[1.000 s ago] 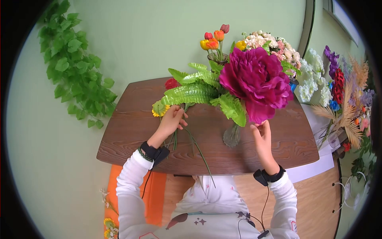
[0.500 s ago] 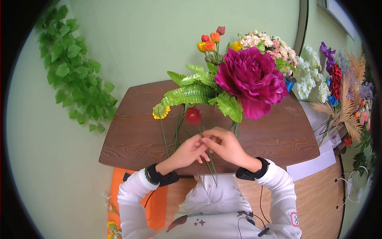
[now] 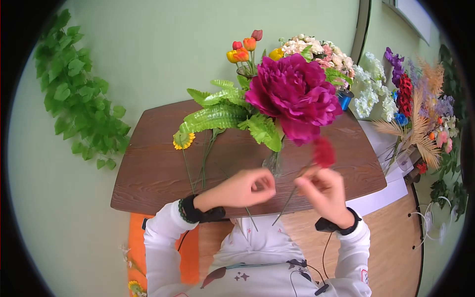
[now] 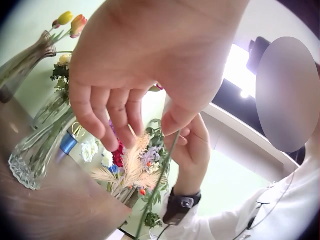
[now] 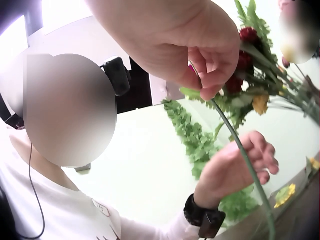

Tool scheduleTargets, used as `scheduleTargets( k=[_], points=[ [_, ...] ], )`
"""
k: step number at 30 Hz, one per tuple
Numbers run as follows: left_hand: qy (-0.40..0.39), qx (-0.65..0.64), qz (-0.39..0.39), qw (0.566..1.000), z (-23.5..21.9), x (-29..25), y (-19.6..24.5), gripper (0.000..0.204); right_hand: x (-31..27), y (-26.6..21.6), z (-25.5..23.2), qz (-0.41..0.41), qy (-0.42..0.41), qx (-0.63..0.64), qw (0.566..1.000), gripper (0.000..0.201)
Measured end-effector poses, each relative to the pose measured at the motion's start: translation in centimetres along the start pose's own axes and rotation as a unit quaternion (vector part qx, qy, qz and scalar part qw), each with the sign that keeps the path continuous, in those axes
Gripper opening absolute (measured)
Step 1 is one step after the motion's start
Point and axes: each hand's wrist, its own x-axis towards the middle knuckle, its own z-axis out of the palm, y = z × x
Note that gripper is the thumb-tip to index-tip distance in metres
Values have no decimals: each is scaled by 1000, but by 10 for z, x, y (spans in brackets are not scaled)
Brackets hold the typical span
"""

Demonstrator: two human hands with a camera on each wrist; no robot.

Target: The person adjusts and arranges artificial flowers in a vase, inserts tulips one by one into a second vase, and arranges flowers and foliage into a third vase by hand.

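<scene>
The right hand (image 3: 324, 193) pinches the green stem (image 3: 288, 202) of a red flower (image 3: 324, 152), its blurred head just above the fingers at the right of the vase. In the right wrist view the stem (image 5: 245, 155) slants down from the fingertips of the right hand (image 5: 195, 50). The left hand (image 3: 246, 188) holds nothing; its fingers are bent loosely, near the clear glass vase (image 3: 272, 166). Seen in the left wrist view, the fingers of the left hand (image 4: 135, 65) hang apart. A big magenta flower (image 3: 297, 96) and fern leaves (image 3: 217, 118) stand in the vase.
A yellow flower (image 3: 183, 140) and several green stems (image 3: 207, 158) lie on the left of the brown table (image 3: 148, 168). Behind are tulips (image 3: 242, 51) and pale blossoms (image 3: 321, 52) in vases. More flowers (image 3: 405, 99) stand at the right; ivy (image 3: 74, 89) hangs at the left.
The red flower has moved from the table's left part to the right in the right hand. The left hand, earlier at the stem beside the right hand, has come away from it.
</scene>
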Motion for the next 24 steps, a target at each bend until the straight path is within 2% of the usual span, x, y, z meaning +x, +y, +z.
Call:
scheduleTargets(
  k=[1, 2, 4, 5, 7, 8, 10, 11, 13, 17, 19, 20, 22, 23, 24],
  points=[
    [45, -7, -46, 998, -1, 8, -9, 25, -1, -6, -8, 10, 43, 43, 998, 11],
    [93, -7, -61, 994, -2, 16, -22, 28, 0, -15, -16, 19, 85, 86, 992, 10],
    [171, 26, -74, 982, -4, 34, -36, 34, 5, -24, -33, -6, 168, 80, 983, 8],
    [168, 26, -73, 983, -7, 43, -36, 34, 10, -26, -39, -41, 195, 88, 976, 9],
    [160, 43, 35, 986, -11, 60, -34, 43, 19, -23, -48, -94, 248, 82, 961, 9],
    [157, 44, 35, 986, -11, 66, -37, 43, 24, -22, -50, -125, 274, 79, 950, 9],
    [184, 133, 61, 972, -10, 78, -50, 51, 33, -19, -53, -144, 282, 76, 946, 9],
    [181, 135, 62, 972, -11, 82, -57, 51, 38, -16, -54, -161, 286, 72, 942, 9],
    [217, 171, 141, 951, -14, 87, -63, 48, 47, -11, -55, -173, 276, 83, 942, 9],
    [218, 157, 142, 953, -15, 94, -57, 44, 59, -10, -53, -193, 246, 94, 945, 8],
    [220, 113, 57, 967, -14, 90, -46, 32, 64, -12, -51, -203, 226, 80, 949, 8],
    [220, 114, 57, 967, -14, 90, -44, 32, 66, -12, -49, -203, 227, 80, 949, 8],
    [245, 240, 95, 934, -14, 89, -42, 29, 70, -12, -45, -191, 214, 74, 955, 8],
    [244, 240, 94, 935, -13, 88, -45, 29, 72, -10, -44, -197, 200, 84, 956, 10],
    [246, 175, 46, 952, -13, 88, -50, 27, 73, -9, -44, -196, 201, 83, 956, 10]
  ],
)
